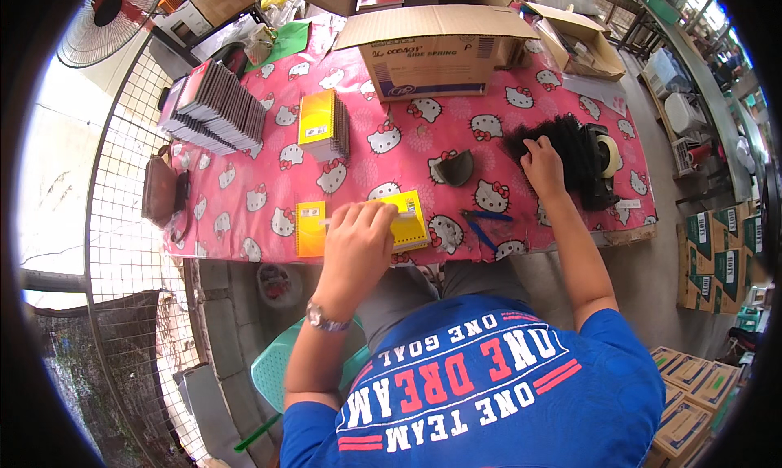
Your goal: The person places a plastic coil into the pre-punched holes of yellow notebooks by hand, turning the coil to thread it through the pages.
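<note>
Over the yellow spiral notebook point(410, 224) at the table's near edge, my left hand point(358, 233) is closed round a thin pale stick-like thing point(406, 215). A second yellow notebook point(310, 228) lies just left of that hand, partly covered by it. My right hand point(542, 165) reaches to the left part of a heap of black binding coils point(570, 150). Its fingers are drawn together on the heap; what is between them is too small to tell. Pliers point(487, 226) with blue handles and a dark curved piece point(454, 168) lie between my hands.
A stack of yellow notebooks point(323, 130) and dark notebook stacks point(213, 109) stand at the left. An open carton point(432, 65) is at the back. A tape dispenser point(604, 162) stands beside the coils. A brown pouch point(160, 189) sits at the left edge, with a fan point(106, 16) beyond.
</note>
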`<state>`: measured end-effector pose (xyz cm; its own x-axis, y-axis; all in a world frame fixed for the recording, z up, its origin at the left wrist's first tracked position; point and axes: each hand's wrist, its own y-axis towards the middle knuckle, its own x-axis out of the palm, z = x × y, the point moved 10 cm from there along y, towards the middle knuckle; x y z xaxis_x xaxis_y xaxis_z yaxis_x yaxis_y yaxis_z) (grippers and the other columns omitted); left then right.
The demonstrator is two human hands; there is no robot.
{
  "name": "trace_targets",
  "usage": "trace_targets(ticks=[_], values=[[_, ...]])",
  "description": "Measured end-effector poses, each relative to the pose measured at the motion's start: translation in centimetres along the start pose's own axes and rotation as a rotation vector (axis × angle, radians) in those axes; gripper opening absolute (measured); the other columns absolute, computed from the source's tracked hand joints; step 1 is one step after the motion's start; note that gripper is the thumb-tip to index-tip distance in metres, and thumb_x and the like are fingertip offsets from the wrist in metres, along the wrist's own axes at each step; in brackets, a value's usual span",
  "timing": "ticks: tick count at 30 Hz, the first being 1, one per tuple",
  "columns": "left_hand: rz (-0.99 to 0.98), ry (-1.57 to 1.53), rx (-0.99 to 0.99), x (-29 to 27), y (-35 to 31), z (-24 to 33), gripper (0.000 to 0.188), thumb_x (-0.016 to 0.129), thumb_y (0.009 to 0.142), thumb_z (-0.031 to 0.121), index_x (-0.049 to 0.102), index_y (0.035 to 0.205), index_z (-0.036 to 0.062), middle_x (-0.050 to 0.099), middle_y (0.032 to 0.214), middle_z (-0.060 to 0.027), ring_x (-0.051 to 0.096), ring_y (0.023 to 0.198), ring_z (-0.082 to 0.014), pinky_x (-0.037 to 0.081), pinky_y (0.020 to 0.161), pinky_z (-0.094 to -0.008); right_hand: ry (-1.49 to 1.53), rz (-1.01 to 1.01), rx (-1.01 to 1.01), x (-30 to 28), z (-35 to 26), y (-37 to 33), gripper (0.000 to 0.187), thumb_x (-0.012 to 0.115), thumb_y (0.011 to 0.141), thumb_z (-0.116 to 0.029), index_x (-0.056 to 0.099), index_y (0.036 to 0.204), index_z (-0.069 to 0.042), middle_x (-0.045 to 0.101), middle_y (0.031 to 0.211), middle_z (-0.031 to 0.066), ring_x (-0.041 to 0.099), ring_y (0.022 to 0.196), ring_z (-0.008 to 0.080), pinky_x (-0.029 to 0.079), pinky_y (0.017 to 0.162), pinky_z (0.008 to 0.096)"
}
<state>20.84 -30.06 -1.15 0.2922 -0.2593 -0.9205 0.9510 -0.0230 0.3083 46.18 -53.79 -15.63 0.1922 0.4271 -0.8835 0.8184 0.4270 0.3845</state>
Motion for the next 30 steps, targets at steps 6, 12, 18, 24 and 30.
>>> trace_targets(ticks=[6, 12, 18, 24, 30], values=[[0.268, 0.054, -0.151, 0.3, 1.0, 0.0, 0.032, 0.072, 0.084, 0.032, 0.061, 0.100, 0.0069, 0.063, 0.091, -0.0100, 0.059, 0.090, -0.0286, 0.038, 0.102, -0.0468, 0.634, -0.327, 0.203, 4.3, 3.4, 0.7, 0.033, 0.058, 0.091, -0.005, 0.067, 0.122, -0.004, 0.063, 0.098, 0.0080, 0.062, 0.085, 0.0216, 0.052, 0.077, 0.0352], [0.401, 0.183, -0.174, 1.0, -0.4, 0.5, 0.031, 0.075, 0.083, 0.035, 0.063, 0.089, 0.0074, 0.062, 0.084, -0.0083, 0.058, 0.085, -0.0265, 0.036, 0.107, -0.0469, 0.911, -0.523, -0.124, -1.4, -11.3, -1.0, 0.033, 0.059, 0.096, -0.007, 0.067, 0.127, -0.007, 0.062, 0.095, 0.0017, 0.057, 0.088, 0.0146, 0.048, 0.079, 0.0276], [0.389, 0.145, -0.135, 1.0, 0.1, 0.4, 0.033, 0.073, 0.083, 0.036, 0.061, 0.078, 0.0062, 0.061, 0.082, -0.0096, 0.057, 0.085, -0.0279, 0.040, 0.099, -0.0494, 1.035, -0.340, -0.356, -8.1, -21.2, -2.8, 0.031, 0.065, 0.087, 0.001, 0.071, 0.117, -0.009, 0.061, 0.097, 0.0081, 0.064, 0.090, 0.0216, 0.053, 0.079, 0.0315], [0.344, 0.114, -0.114, 0.9, 0.0, 0.1, 0.032, 0.075, 0.081, 0.036, 0.060, 0.080, 0.0077, 0.061, 0.084, -0.0084, 0.057, 0.086, -0.0276, 0.041, 0.090, -0.0460, 0.894, -0.289, -0.463, -9.5, -21.7, -2.6, 0.035, 0.065, 0.085, 0.008, 0.071, 0.116, -0.006, 0.060, 0.104, 0.0091, 0.064, 0.090, 0.0208, 0.054, 0.076, 0.0299], [0.313, 0.120, -0.079, 1.2, 0.1, 0.4, 0.032, 0.077, 0.080, 0.036, 0.060, 0.085, 0.0094, 0.061, 0.086, -0.0068, 0.058, 0.087, -0.0267, 0.040, 0.089, -0.0438, 1.047, -0.538, -0.398, -7.6, -21.5, -3.1, 0.031, 0.062, 0.089, 0.002, 0.068, 0.118, -0.008, 0.063, 0.096, 0.0090, 0.066, 0.083, 0.0225, 0.054, 0.075, 0.0330]])
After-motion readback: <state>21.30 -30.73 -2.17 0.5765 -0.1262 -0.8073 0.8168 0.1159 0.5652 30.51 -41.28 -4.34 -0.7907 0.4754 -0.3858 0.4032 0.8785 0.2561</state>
